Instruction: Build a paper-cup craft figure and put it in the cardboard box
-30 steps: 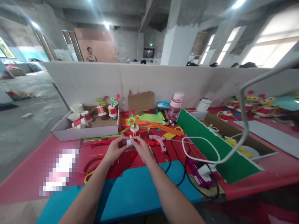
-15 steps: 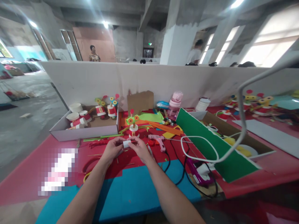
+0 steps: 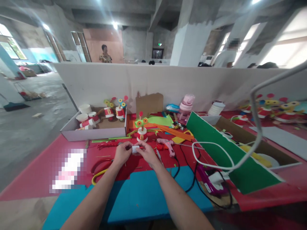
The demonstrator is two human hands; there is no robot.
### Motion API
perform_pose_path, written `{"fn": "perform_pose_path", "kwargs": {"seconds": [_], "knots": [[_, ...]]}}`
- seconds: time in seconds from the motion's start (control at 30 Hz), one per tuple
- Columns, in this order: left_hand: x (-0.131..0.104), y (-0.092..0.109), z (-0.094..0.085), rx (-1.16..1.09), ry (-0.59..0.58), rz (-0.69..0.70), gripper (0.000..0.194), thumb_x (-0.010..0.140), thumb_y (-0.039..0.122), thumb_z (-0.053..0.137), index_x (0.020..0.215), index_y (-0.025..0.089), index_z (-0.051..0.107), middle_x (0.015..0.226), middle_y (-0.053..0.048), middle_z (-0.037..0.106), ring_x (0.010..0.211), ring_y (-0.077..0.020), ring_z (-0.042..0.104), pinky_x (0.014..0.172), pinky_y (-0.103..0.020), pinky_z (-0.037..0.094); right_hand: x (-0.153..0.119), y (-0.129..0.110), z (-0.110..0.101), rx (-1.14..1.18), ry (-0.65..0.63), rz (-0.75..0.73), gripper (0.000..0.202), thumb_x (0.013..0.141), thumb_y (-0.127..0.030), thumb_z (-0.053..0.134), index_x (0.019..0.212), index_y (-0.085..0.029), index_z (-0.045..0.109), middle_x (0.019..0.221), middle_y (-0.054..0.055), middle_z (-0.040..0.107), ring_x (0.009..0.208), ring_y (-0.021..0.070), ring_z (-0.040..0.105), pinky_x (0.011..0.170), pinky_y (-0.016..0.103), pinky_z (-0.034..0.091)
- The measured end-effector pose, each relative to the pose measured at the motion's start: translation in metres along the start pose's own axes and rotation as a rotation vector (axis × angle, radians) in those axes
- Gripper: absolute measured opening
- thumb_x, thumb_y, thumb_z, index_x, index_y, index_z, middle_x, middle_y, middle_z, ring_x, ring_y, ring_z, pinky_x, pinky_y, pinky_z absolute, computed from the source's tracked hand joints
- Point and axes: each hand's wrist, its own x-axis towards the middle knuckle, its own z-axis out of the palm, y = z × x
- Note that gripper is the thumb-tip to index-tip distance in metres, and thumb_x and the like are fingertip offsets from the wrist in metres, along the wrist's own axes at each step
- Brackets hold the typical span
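A small white piece, likely paper or card, is pinched between my two hands above the red tabletop. My left hand grips its left end and my right hand its right end, fingers closed on both sides. Just beyond them stands a paper-cup figure with orange eyes, spring arms and a red disc on top. A pink glue gun lies to the right of my right hand. Scissors with red and yellow handles lie left of my left forearm.
At the left, a white box holds cups and cup figures. A green-sided box, a purple power strip and a white cable stand right. Blue sheets cover the front edge. A partition rises behind; people stand beyond.
The whole view has shifted, so the table things appear farther right. Both hands keep hold of the white piece, which now looks slightly more rolled or turned.
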Motion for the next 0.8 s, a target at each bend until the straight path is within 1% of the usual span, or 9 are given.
{"fn": "perform_pose_path", "kwargs": {"seconds": [0.07, 0.17, 0.23, 0.37, 0.47, 0.57, 0.67, 0.8], "knots": [[0.0004, -0.0031, 0.0015, -0.02, 0.006, -0.006, 0.009, 0.065, 0.018, 0.056, 0.068, 0.018, 0.064, 0.06, 0.003, 0.062, 0.057, -0.0126, 0.054, 0.056, -0.022, 0.04, -0.0002, 0.0, -0.0008, 0.022, -0.009, 0.031, 0.03, 0.065, -0.037, 0.077, 0.085, -0.02, 0.064, 0.087, -0.001, 0.064, 0.071, 0.0138, 0.064, 0.069, 0.03, 0.058], [-0.0003, -0.0047, 0.0038, -0.058, 0.01, -0.002, 0.012, 0.066, 0.018, 0.054, 0.072, 0.017, 0.065, 0.062, 0.002, 0.063, 0.059, -0.0127, 0.055, 0.057, -0.022, 0.041, -0.0002, 0.0006, -0.0027, 0.049, -0.007, 0.089, 0.03, 0.069, -0.04, 0.074, 0.088, -0.021, 0.062, 0.085, -0.002, 0.063, 0.063, 0.0118, 0.064, 0.062, 0.028, 0.057], [-0.0012, -0.0044, 0.0057, -0.096, 0.011, 0.002, 0.015, 0.066, 0.017, 0.054, 0.075, 0.017, 0.066, 0.064, 0.002, 0.063, 0.059, -0.0125, 0.055, 0.057, -0.022, 0.041, 0.0002, 0.0012, -0.0039, 0.057, 0.004, 0.083, 0.029, 0.071, -0.041, 0.073, 0.087, -0.021, 0.061, 0.083, -0.003, 0.062, 0.06, 0.0109, 0.063, 0.059, 0.027, 0.056], [-0.0019, -0.0046, 0.0078, -0.197, -0.006, -0.03, 0.014, 0.064, 0.015, 0.054, 0.074, 0.017, 0.063, 0.061, 0.003, 0.06, 0.055, -0.0117, 0.053, 0.054, -0.021, 0.04, 0.0002, 0.001, -0.0041, 0.076, 0.009, 0.037, 0.03, 0.069, -0.037, 0.076, 0.089, -0.021, 0.06, 0.088, -0.002, 0.063, 0.069, 0.0126, 0.065, 0.067, 0.028, 0.057], [-0.0017, -0.0046, 0.0062, -0.197, -0.016, 0.009, 0.016, 0.064, 0.012, 0.052, 0.073, 0.017, 0.064, 0.065, 0.002, 0.063, 0.061, -0.0121, 0.055, 0.059, -0.022, 0.042, -0.0004, 0.001, -0.0041, 0.102, 0.012, 0.084, 0.034, 0.069, -0.039, 0.076, 0.092, -0.021, 0.06, 0.087, -0.001, 0.062, 0.076, 0.0146, 0.065, 0.07, 0.03, 0.058], [-0.0012, -0.0037, 0.0046, -0.168, -0.007, 0.042, 0.019, 0.063, 0.011, 0.052, 0.074, 0.017, 0.066, 0.066, 0.002, 0.064, 0.063, -0.0118, 0.055, 0.061, -0.021, 0.042, 0.0001, 0.0026, -0.0051, 0.097, -0.011, 0.113, 0.033, 0.069, -0.04, 0.076, 0.089, -0.019, 0.06, 0.084, -0.001, 0.061, 0.077, 0.0148, 0.064, 0.07, 0.03, 0.057], [-0.0006, -0.0036, 0.0048, -0.199, -0.005, 0.009, 0.016, 0.062, 0.013, 0.054, 0.074, 0.016, 0.065, 0.062, 0.003, 0.061, 0.058, -0.0107, 0.053, 0.057, -0.02, 0.04, 0.0013, 0.0043, -0.0057, 0.084, -0.006, 0.089, 0.032, 0.068, -0.039, 0.077, 0.087, -0.019, 0.061, 0.085, -0.001, 0.061, 0.078, 0.0149, 0.064, 0.071, 0.03, 0.056], [0.0, -0.0065, 0.0048, -0.216, -0.022, -0.042, 0.009, 0.063, 0.015, 0.056, 0.068, 0.016, 0.063, 0.057, 0.004, 0.058, 0.053, -0.0097, 0.051, 0.052, -0.019, 0.038, 0.0012, 0.0034, -0.0044, 0.054, -0.01, 0.081, 0.033, 0.064, -0.038, 0.079, 0.085, -0.02, 0.06, 0.084, -0.002, 0.062, 0.075, 0.0154, 0.064, 0.072, 0.032, 0.056]]}}
